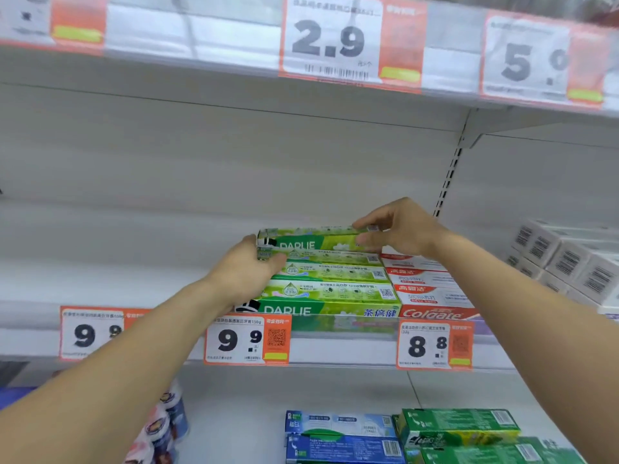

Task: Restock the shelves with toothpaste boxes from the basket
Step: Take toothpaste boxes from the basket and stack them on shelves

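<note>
Both hands hold one green Darlie toothpaste box [315,241] at the back of the Darlie stack [330,289], mid-shelf: your left hand [249,271] cups its left end, your right hand [398,234] pinches its right end. Lower it level, flush beside the Colgate boxes [432,289], logo toward the shelf's front edge [341,346].

Two hands are showing: the left hand [246,269] and the right hand [398,229], together holding one green Darlie box [311,236]. Three more Darlie boxes [330,289] are lying flat in a row beneath and in front of it, making four. Three Colgate boxes [432,289] are sitting just beside them. Six price tags [246,339] are hanging on the shelf edges, three above and three below. On the bottom shelf, two blue boxes [341,433] and two green boxes [462,430] are showing.
</note>
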Demonstrator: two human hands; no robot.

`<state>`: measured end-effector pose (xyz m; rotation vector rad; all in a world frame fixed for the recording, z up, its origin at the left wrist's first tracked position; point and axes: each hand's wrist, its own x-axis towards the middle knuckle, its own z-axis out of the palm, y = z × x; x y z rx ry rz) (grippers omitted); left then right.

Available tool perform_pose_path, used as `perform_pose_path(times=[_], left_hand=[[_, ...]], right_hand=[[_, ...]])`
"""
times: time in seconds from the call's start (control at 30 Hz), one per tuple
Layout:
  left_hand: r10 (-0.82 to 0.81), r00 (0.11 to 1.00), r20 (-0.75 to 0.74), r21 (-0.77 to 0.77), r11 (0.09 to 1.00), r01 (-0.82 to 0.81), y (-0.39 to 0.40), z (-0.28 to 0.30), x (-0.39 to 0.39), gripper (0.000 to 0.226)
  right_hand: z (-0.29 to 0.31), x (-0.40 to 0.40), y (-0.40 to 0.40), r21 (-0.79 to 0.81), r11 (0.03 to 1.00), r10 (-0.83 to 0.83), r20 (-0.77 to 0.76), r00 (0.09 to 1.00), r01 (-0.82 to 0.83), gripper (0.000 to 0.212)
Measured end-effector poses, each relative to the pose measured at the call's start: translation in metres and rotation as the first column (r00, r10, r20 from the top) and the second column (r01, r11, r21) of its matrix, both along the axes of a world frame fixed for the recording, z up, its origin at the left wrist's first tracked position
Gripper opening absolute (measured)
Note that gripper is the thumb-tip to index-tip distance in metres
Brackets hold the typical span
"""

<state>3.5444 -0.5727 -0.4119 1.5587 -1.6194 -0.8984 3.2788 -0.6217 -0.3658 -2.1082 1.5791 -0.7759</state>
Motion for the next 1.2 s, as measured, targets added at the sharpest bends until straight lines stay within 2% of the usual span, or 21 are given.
perform_pose_path(times=[0.07, 0.13, 0.23, 0.37, 0.43, 0.5, 0.53, 0.6, 0.67, 0.73, 0.8, 0.87, 0.93, 1.0, 1.03, 1.1, 1.2], left_hand=[[0.013, 0.997, 0.081, -0.016, 1.0, -0.011, 0.002, 0.002, 0.0, 0.038], [0.006, 0.995, 0.096, -0.011, 1.0, -0.005, 0.003, 0.002, 0.0, 0.047], [-0.022, 0.997, 0.079, -0.002, 1.0, 0.023, 0.003, 0.0, 0.002, 0.046], [-0.041, 0.998, 0.051, 0.0, 0.999, 0.041, 0.0, -0.001, 0.004, 0.042], [-0.042, 0.997, 0.07, 0.007, 0.999, 0.042, -0.002, -0.002, 0.005, 0.037], [-0.024, 0.996, 0.086, 0.01, 1.0, 0.023, -0.002, -0.003, 0.003, 0.036], [-0.009, 0.995, 0.096, 0.005, 1.0, 0.008, -0.001, -0.002, 0.002, 0.038], [0.066, 0.991, 0.119, -0.053, 0.997, -0.06, 0.005, 0.002, 0.001, 0.052], [0.175, 0.977, 0.122, -0.226, 0.963, -0.144, 0.015, 0.007, 0.005, 0.059], [0.236, 0.971, 0.04, -0.446, 0.874, -0.194, 0.039, 0.011, 0.012, 0.045], [0.224, 0.97, -0.09, -0.613, 0.755, -0.232, 0.08, 0.006, 0.016, 0.023], [0.172, 0.979, -0.112, -0.685, 0.7, -0.201, 0.128, -0.018, 0.018, 0.01], [0.07, 0.997, -0.015, -0.62, 0.782, -0.064, 0.168, -0.064, 0.022, 0.007], [-0.058, 0.986, 0.153, -0.409, 0.905, 0.117, 0.205, -0.127, 0.031, 0.007], [-0.119, 0.965, 0.235, -0.288, 0.939, 0.186, 0.223, -0.159, 0.039, 0.008], [-0.181, 0.908, 0.377, -0.106, 0.966, 0.237, 0.257, -0.216, 0.056, 0.015], [-0.235, 0.809, 0.539, 0.003, 0.961, 0.277, 0.3, -0.264, 0.075, 0.037]], right_hand=[[-0.002, 0.0, 0.0, 0.06, 0.998, 0.025, -0.045, 0.999, -0.022, 0.028], [-0.004, -0.001, 0.0, 0.104, 0.994, 0.04, -0.043, 0.998, -0.035, 0.025], [-0.007, -0.005, -0.001, 0.207, 0.977, 0.066, -0.071, 0.995, -0.05, 0.02], [-0.001, -0.005, 0.006, 0.27, 0.961, 0.097, -0.135, 0.986, -0.057, 0.028], [0.002, 0.0, 0.012, 0.25, 0.966, 0.118, -0.225, 0.967, -0.06, 0.029], [0.004, 0.006, 0.022, 0.126, 0.991, 0.08, -0.296, 0.952, -0.044, 0.027], [0.007, 0.01, 0.029, 0.026, 0.999, 0.043, -0.274, 0.961, -0.037, 0.024], [0.014, 0.02, 0.049, -0.16, 0.987, 0.018, -0.1, 0.995, -0.034, 0.018], [0.02, 0.035, 0.079, -0.229, 0.972, 0.075, 0.085, 0.994, -0.054, 0.018], [0.018, 0.051, 0.116, -0.239, 0.964, 0.165, 0.183, 0.969, -0.119, 0.018], [0.003, 0.064, 0.153, -0.214, 0.95, 0.276, 0.229, 0.933, -0.229, 0.018], [-0.023, 0.075, 0.184, -0.075, 0.931, 0.362, 0.283, 0.888, -0.356, 0.02], [-0.06, 0.079, 0.204, 0.144, 0.885, 0.361, 0.385, 0.849, -0.442, 0.019], [-0.109, 0.08, 0.22, 0.342, 0.835, 0.273, 0.423, 0.864, -0.431, 0.018], [-0.132, 0.079, 0.228, 0.397, 0.822, 0.256, 0.384, 0.887, -0.409, 0.018], [-0.17, 0.078, 0.241, 0.453, 0.809, 0.283, 0.258, 0.924, -0.374, 0.018], [-0.195, 0.084, 0.255, 0.47, 0.827, 0.26, 0.169, 0.951, -0.31, 0.013]])
